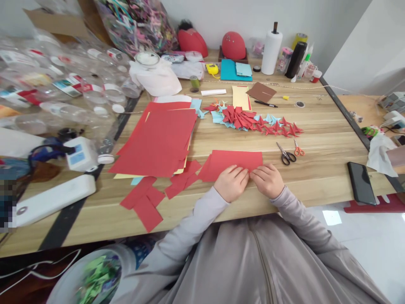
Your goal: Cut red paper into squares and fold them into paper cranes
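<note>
A red sheet of paper [236, 159] lies on the table in front of me, its near edge under my fingers. My left hand [232, 182] rests on its lower edge with bent fingers pressed together. Close beside it, my right hand [267, 180] has its fingers bent onto the sheet's right corner. My fingers partly hide that edge. To the left is a stack of large red sheets [161, 141], with small red paper pieces [147, 211] in front of it. Black-handled scissors [286, 154] and small orange scissors [298, 148] lie to the right.
Folded red and blue paper shapes [240, 118] lie beyond the sheet. Many plastic bottles [91, 90] crowd the left side. A phone [361, 182] rests near the right edge. A bin with green scraps [99, 274] stands below left. A white power strip [57, 200] lies left.
</note>
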Motion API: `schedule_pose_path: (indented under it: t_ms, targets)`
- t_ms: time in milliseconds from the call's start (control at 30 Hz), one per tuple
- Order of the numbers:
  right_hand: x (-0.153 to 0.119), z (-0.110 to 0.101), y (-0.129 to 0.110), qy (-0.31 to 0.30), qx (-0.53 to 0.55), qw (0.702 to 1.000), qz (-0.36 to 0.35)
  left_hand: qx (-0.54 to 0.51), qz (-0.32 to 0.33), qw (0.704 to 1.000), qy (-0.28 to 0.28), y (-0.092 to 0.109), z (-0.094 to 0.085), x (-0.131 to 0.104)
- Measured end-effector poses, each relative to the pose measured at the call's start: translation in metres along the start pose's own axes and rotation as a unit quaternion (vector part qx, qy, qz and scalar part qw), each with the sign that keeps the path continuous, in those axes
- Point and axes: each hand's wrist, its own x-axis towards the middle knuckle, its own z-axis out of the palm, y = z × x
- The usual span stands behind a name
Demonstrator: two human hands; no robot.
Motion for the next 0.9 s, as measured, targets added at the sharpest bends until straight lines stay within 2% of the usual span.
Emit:
schedule_pose_path:
  t_ms: [167, 333, 467, 533, 633, 733, 833, 900]
  targets:
    - [-0.006, -0.011, 0.007, 0.02, 0.001, 1.0, 0.024, -0.017, 0.011, 1.0, -0.002, -0.014, -0.009, -0.005]
    - [-0.014, -0.021, 0.023, 0.047, 0.005, 0.998, 0.045, -0.02, -0.013, 1.0, 0.004, -0.035, -0.019, -0.02]
    - [-0.024, -0.021, 0.039, 0.061, 0.018, 0.996, 0.067, 0.028, -0.014, 0.999, 0.009, -0.055, -0.029, -0.037]
    - [-0.031, -0.02, 0.047, 0.066, 0.034, 0.993, 0.093, 0.044, -0.024, 0.999, -0.003, -0.066, -0.036, -0.045]
    - [-0.037, -0.02, 0.057, 0.111, 0.068, 0.978, 0.165, 0.07, -0.069, 0.995, -0.009, -0.078, -0.048, -0.053]
    - [-0.036, -0.02, 0.059, 0.116, 0.088, 0.97, 0.193, 0.056, -0.116, 0.991, 0.028, -0.076, -0.053, -0.044]
    - [-0.03, -0.018, 0.054, 0.085, 0.088, 0.979, 0.162, 0.011, -0.096, 0.994, 0.045, -0.059, -0.045, -0.023]
    - [-0.026, -0.017, 0.049, 0.08, 0.086, 0.982, 0.145, -0.007, -0.076, 0.997, 0.028, -0.045, -0.032, -0.009]
